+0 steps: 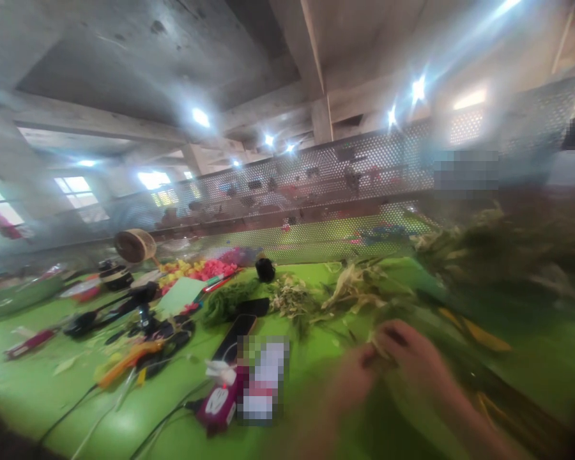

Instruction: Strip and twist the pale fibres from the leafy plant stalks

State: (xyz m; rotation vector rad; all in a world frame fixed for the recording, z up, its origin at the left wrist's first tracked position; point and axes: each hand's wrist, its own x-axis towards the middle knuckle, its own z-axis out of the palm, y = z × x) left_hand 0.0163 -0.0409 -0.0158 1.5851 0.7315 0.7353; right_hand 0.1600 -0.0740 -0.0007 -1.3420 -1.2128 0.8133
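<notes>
My left hand and my right hand meet low over the right half of the green table. Fingers of both hands are bent inward and pinch close together around a small pale, yellowish piece. Motion blur hides what that piece is. Just beyond the hands lie loose pale leaf-like strips, and to their left a heap of small cream-and-green sprigs. A large blurred bundle of greenery rises at the right, apart from my hands.
Left of my hands are a purple power strip, a phone and an orange-handled glue gun with cords. Pink and yellow flower pieces lie farther back. A perforated metal screen runs behind the table.
</notes>
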